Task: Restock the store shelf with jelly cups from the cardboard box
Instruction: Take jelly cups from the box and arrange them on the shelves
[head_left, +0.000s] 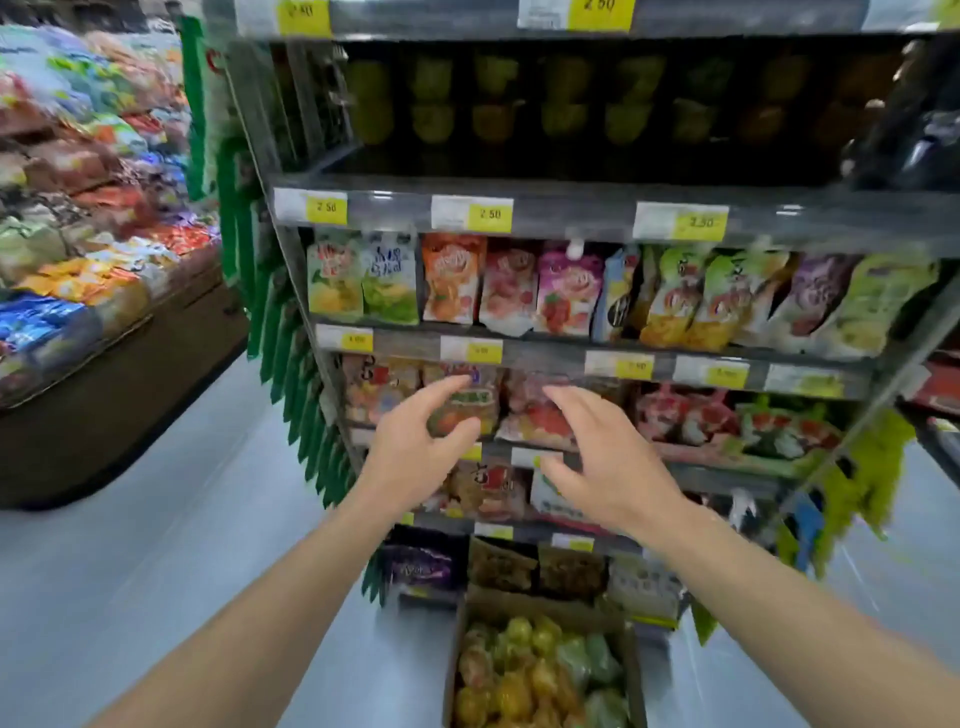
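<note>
A cardboard box sits on the floor below me, filled with several yellow, orange and green jelly cups. Rows of green and yellow jelly cups stand on the dark upper shelf of the rack. Both my arms reach forward at mid height, in front of the shelves of snack bags. My left hand is empty, its fingers loosely spread. My right hand is also empty with fingers extended. Neither hand touches anything. The picture is blurred by motion.
Colourful drink pouches fill the shelf under the cups, with bagged jelly snacks on the rows below. A low display bin heaped with sweets stands to the left across a pale floor aisle. Green packets hang on the rack's left end.
</note>
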